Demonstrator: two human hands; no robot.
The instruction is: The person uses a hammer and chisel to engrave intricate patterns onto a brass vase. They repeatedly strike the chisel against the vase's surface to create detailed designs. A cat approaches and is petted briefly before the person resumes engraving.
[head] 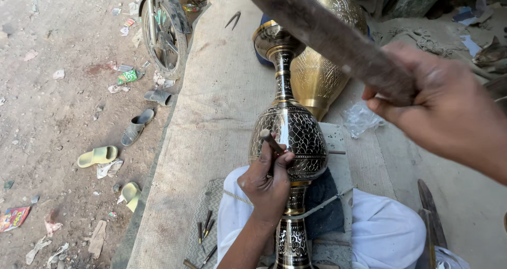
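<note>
Matting (211, 121) of coarse cloth is running up the middle of the frame, carrying an engraved brass vase (289, 142) that is lying lengthwise at centre. At upper right, the right hand (438, 108) is gripping a dark wooden mallet (327, 36), raised above the vase. At lower centre, the left hand (266, 182) is pinching a small chisel (271, 141) against the vase's belly.
</note>
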